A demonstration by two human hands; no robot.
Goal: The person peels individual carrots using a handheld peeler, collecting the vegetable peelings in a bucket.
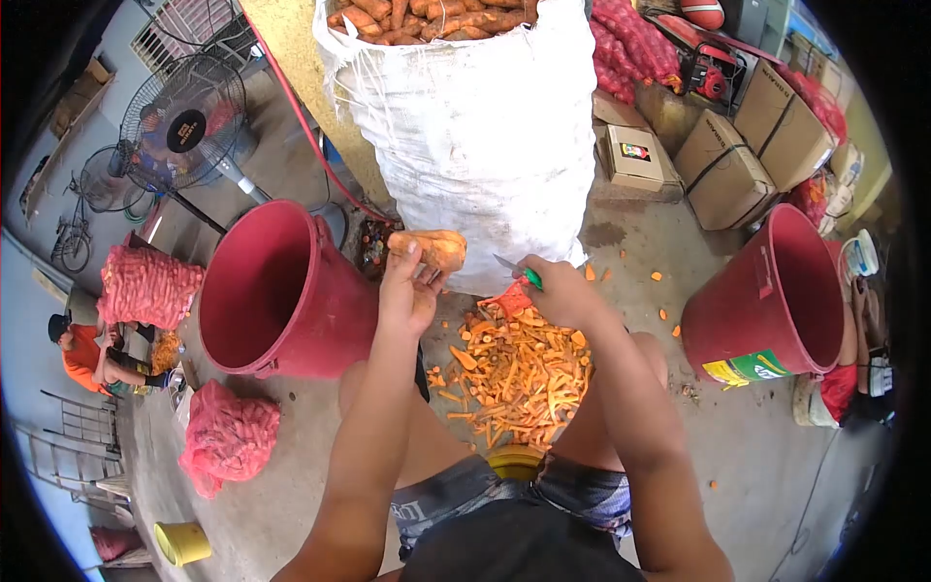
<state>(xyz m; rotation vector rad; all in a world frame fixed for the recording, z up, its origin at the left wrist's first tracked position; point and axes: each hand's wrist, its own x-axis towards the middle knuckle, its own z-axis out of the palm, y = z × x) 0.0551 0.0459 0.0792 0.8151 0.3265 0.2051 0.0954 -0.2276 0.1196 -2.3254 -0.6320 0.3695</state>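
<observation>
In my left hand is a thick orange carrot, held up with the fingers curled under it. My right hand grips a small knife with a green handle; its blade points left toward the carrot, apart from it. Below both hands, a heap of orange peelings and cut bits lies on the floor between my legs, with a piece of red netting at its far edge. Right behind my hands stands a big white sack, filled to the top with carrots.
Large red bins stand at left and right. Red mesh sacks and a standing fan are at left. A person in an orange shirt sits far left. Cardboard boxes stand behind at right.
</observation>
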